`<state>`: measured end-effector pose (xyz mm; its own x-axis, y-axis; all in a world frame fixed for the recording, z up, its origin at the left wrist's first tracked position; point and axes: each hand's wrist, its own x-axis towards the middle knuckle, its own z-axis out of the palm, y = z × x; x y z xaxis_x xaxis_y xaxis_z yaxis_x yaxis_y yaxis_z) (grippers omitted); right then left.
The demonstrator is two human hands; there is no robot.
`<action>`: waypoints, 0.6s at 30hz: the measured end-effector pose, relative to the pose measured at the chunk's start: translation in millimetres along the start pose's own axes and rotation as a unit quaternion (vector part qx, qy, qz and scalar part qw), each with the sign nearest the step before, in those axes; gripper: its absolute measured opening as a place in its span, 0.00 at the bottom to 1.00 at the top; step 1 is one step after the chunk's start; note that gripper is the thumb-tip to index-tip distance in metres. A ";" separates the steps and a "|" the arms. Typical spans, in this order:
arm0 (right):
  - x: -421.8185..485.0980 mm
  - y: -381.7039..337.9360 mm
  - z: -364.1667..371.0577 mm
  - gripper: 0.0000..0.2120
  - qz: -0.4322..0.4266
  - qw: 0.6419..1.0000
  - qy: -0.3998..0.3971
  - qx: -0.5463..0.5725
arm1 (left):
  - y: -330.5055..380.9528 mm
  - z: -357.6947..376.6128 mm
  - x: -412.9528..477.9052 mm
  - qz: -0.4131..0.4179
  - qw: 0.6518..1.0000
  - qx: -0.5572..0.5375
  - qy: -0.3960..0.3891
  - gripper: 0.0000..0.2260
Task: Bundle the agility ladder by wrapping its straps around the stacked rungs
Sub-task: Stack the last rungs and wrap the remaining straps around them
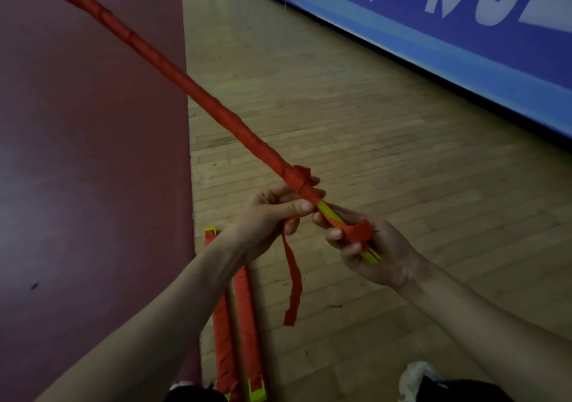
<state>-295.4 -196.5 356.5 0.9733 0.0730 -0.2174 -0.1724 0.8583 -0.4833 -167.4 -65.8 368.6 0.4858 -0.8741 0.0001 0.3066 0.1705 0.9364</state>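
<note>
Both forearms are extended, left hand (pixel 272 212) and right hand (pixel 371 246) curled close together round the rung bundle (pixel 247 137).

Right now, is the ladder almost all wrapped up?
Nearly. Two wrapped bundles already lie on the floor. Red strap covers most of the held bundle. The left hand holds the loose tail, the right hand the yellow rung ends, still bare.
</note>
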 end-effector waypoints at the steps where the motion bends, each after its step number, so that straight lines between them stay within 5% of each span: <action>1: 0.8 -0.3 -2.7 0.23 0.009 1.000 -0.013 0.021 | 0.2 0.4 0.5 0.002 1.000 0.004 0.013 0.17; 8: 8.4 5.4 -12.5 0.21 0.019 0.999 -0.030 -0.041 | -2.9 -3.2 2.5 -0.016 0.994 0.055 0.093 0.07; 10: 11.8 5.6 -7.6 0.18 0.021 0.996 0.032 -0.080 | -3.8 -3.4 3.8 -0.028 0.992 0.061 0.109 0.06; 13: 12.3 -1.7 -1.3 0.20 -0.007 0.947 0.181 -0.264 | -6.3 -6.6 6.5 -0.043 0.984 0.093 0.143 0.05; 16: 8.3 -9.3 5.7 0.27 -0.034 0.903 0.197 -0.379 | -12.0 -8.3 8.1 -0.050 0.975 0.126 0.176 0.05; 18: 7.1 -2.9 7.3 0.24 -0.099 0.838 0.240 -0.481 | -16.1 -5.5 9.3 -0.046 0.973 0.132 0.182 0.06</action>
<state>-286.9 -194.8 362.5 0.8643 -0.4329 -0.2563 -0.2813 0.0066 -0.9596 -163.3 -74.2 351.5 0.7388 -0.6530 -0.1668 0.1649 -0.0649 0.9842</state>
